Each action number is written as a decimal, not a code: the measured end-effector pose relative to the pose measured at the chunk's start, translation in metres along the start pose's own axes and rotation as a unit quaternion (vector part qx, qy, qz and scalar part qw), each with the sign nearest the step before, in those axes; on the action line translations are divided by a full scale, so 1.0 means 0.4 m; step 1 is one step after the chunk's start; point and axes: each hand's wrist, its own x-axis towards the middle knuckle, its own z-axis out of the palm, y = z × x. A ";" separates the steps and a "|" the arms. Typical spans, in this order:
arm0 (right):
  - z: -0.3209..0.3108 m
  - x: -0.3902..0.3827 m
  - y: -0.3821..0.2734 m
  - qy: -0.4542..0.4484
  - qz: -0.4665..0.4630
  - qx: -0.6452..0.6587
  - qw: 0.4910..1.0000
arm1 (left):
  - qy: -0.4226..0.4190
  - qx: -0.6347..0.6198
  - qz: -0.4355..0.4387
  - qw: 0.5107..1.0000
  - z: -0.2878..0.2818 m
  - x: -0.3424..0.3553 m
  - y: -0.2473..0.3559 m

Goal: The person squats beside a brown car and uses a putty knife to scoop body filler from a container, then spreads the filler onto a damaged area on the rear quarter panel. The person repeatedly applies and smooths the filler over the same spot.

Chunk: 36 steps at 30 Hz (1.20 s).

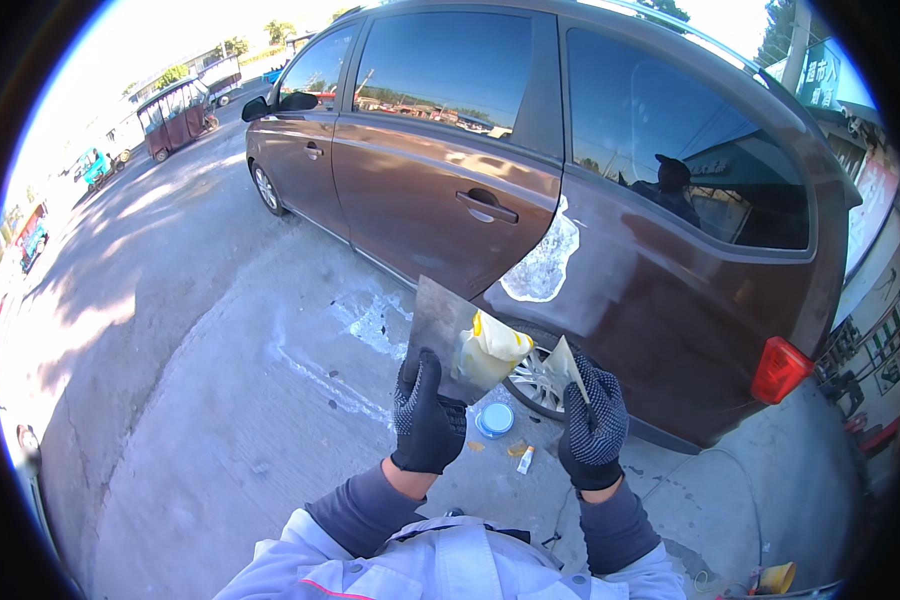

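My left hand (428, 422), in a black dotted glove, is closed on the lower edge of a flat grey mixing board (436, 322). A lump of pale filler putty (494, 346) streaked with yellow sits on the board's right part. Just right of it, my gloved right hand (594, 425) grips a thin, pale putty spreader (562, 368), its blade pointing up toward the board. Beyond both hands stands a brown car (420, 190). A whitish bare patch (545, 262) with a dull grey surround marks its body behind the rear door, above the rear wheel (537, 385).
On the concrete below my hands are a round tin with a blue lid (494, 420) and a small white tube (526, 460). A thin cable (745, 470) curves over the ground at right. A yellow cup-like object (776, 577) lies lower right. Three-wheeled vehicles (175, 118) stand far left.
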 end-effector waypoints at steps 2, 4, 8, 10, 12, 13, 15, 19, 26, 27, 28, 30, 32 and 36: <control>0.058 -0.032 -0.036 0.020 -0.052 0.002 0.998 | 0.058 -0.551 -0.295 0.778 0.041 -0.014 0.047; 0.089 -0.058 -0.061 -0.029 -0.095 -0.030 0.995 | 0.044 -0.528 -0.260 0.807 0.042 -0.025 0.081; 0.075 -0.062 -0.068 -0.109 -0.086 0.030 0.990 | 0.099 -0.424 -0.205 0.876 0.025 -0.006 0.093; 0.051 -0.055 -0.069 -0.041 -0.058 0.013 0.997 | 0.110 -0.456 -0.210 0.858 0.017 -0.010 0.097; 0.045 -0.041 -0.060 0.088 -0.045 0.000 0.995 | 0.104 -0.465 -0.216 0.852 0.019 -0.019 0.100; 0.052 -0.039 -0.060 0.145 -0.012 0.054 0.988 | 0.091 -0.456 -0.222 0.857 0.024 -0.027 0.103; 0.073 -0.049 -0.065 0.057 -0.012 0.040 0.998 | 0.048 -0.410 -0.129 0.902 0.035 -0.041 0.105; 0.106 -0.085 -0.079 -0.044 -0.076 0.047 0.995 | 0.035 -0.308 -0.138 0.941 0.024 -0.043 0.083; -0.014 -0.027 0.031 0.192 0.061 0.018 0.979 | 0.018 -0.657 -0.335 0.675 -0.014 0.026 0.047; -0.028 -0.019 0.049 0.188 -0.017 -0.104 0.976 | 0.005 -0.741 -0.376 0.556 -0.012 0.027 0.052; -0.033 -0.014 0.062 0.174 -0.032 -0.155 0.972 | -0.032 -0.706 -0.406 0.579 -0.013 0.028 0.052; -0.029 -0.014 0.072 0.033 -0.084 -0.092 0.992 | -0.046 -0.628 -0.419 0.654 -0.007 0.023 0.056; -0.027 -0.018 0.071 -0.091 -0.100 -0.015 0.991 | -0.069 -0.546 -0.417 0.723 -0.009 0.022 0.045; -0.039 -0.018 0.069 -0.190 0.056 0.119 0.973 | 0.032 -0.693 -0.387 0.607 -0.028 0.053 -0.010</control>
